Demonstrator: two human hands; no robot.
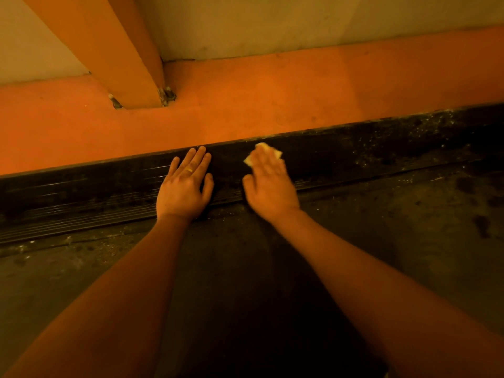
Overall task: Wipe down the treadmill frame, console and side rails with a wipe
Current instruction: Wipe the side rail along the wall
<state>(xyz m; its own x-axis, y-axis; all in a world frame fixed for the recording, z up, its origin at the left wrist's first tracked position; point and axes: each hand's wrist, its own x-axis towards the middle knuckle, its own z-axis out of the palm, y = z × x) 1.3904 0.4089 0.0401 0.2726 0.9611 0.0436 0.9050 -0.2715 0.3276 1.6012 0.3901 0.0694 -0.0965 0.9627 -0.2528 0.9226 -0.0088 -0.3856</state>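
Black side rail (354,156), dusty at right. Left hand (185,185) flat mid-frame, fingers (201,160) straight, likely for balance. Right hand (270,184) fingers flat, press wipe (263,148) down to rub dirt.

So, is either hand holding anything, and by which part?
No real grip: the right hand presses the wipe flat on the side rail under straight fingers; the left hand rests empty beside it.

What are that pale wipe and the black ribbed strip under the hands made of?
The wipe looks like soft paper or thin cloth: pale, crumpled, bending under the right hand. The side rail seems hard plastic or rubber, matt black with fine lengthwise ribs and pale dust.
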